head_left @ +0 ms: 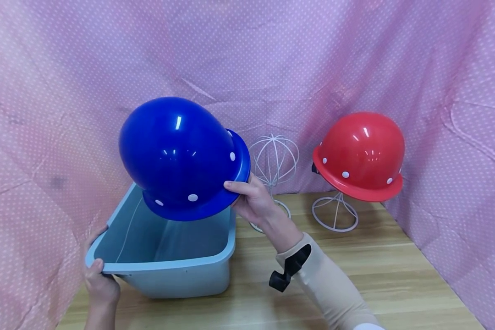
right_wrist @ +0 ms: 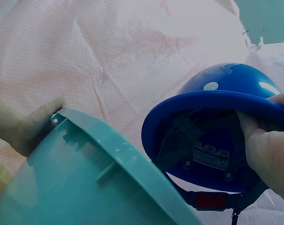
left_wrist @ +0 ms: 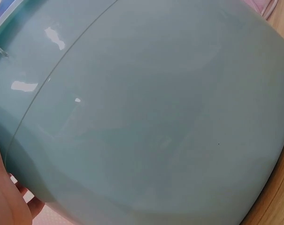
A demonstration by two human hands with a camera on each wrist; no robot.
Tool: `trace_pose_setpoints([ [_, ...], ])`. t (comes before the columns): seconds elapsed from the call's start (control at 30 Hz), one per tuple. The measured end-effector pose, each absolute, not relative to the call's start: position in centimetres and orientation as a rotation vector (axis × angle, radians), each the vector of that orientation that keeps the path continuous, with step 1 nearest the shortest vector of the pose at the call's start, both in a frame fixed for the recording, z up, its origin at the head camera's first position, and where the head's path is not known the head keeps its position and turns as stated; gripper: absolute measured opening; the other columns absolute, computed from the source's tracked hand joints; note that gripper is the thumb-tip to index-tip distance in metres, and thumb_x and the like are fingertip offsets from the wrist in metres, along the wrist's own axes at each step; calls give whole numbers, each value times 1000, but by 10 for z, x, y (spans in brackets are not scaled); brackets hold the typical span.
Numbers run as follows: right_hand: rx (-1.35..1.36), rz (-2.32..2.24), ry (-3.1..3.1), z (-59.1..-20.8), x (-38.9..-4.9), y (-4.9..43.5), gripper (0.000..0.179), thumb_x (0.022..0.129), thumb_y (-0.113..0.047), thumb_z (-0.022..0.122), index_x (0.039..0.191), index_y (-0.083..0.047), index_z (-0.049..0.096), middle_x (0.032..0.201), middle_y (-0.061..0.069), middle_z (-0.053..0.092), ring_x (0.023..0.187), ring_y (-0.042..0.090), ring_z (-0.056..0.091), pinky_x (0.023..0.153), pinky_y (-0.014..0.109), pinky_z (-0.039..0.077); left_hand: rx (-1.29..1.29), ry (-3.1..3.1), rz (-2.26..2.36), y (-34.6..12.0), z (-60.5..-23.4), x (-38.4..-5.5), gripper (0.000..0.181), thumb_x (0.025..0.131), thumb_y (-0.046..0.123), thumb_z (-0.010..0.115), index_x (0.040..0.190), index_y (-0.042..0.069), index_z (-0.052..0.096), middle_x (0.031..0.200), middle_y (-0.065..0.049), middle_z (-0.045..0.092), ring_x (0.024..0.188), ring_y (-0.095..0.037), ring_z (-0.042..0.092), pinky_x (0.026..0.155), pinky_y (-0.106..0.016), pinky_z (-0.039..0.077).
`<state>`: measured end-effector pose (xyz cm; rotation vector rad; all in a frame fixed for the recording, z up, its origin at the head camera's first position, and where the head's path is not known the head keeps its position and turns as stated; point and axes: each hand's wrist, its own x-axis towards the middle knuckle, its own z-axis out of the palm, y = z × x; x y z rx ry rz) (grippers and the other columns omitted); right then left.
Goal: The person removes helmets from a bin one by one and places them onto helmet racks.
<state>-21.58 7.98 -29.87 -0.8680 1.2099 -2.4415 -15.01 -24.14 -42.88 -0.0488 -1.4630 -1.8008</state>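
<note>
A glossy blue hard hat hangs tilted over a light blue plastic bin. My right hand grips its brim, thumb on top and fingers curled inside the shell. My left hand holds the bin's near left corner, thumb hooked over the rim. The bin wall fills the left wrist view. A red hard hat sits on a white wire stand at the right. An empty white wire stand stands between the two hats.
The bin and stands sit on a wooden tabletop. Pink dotted cloth hangs close behind and on both sides. A black clip is fixed on my right sleeve.
</note>
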Motion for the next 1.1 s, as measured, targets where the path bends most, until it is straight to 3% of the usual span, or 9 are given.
trace_pose_setpoints([
  [0.1,-888,-2464,1195,-296,-217,82,68,95,6,40,157,-22,32,147,0,48,137,22,51,109,31,52,-28,-1533,-1782,-243,-427,-150,70,76,22,49,144,12,64,134,-4,62,120,-17,55,96,-34,35],
  [0.4,-876,-2544,1175,-294,-224,90,68,94,7,40,156,-21,32,145,-1,50,132,19,56,109,30,52,-42,-1523,-1794,-245,-428,-151,71,74,21,50,143,10,63,135,-7,62,121,-18,55,96,-34,35],
  [0.57,-884,-2577,1168,-293,-226,96,66,95,5,39,153,-25,34,144,-1,51,131,19,60,111,35,51,-39,-1533,-1799,-244,-426,-151,71,74,21,49,144,11,63,137,-7,61,123,-19,54,98,-34,34],
  [0.7,-878,-2602,1168,-293,-228,99,67,96,3,39,155,-27,31,148,-1,47,140,24,51,126,54,34,-44,-1525,-1805,-243,-426,-150,72,74,20,49,143,11,63,136,-8,61,122,-19,54,97,-35,34],
  [0.83,-864,-2664,1121,-292,-230,102,68,95,2,41,155,-28,29,151,0,44,146,29,42,130,65,13,-37,-1544,-1794,-242,-426,-151,71,75,21,48,144,12,63,136,-7,60,123,-19,53,97,-35,34],
  [1.0,-857,-2744,1040,-292,-231,107,64,95,3,45,151,-27,34,149,-2,46,143,23,46,133,57,11,-43,-1542,-1791,-241,-426,-150,72,75,20,47,144,11,63,135,-7,61,121,-19,54,96,-34,34],
  [1.1,-861,-2796,990,-292,-232,110,60,96,5,47,148,-24,38,145,-3,51,138,16,52,133,45,21,-51,-1534,-1794,-241,-425,-150,72,74,19,46,143,11,63,135,-7,61,121,-19,55,96,-34,34],
])
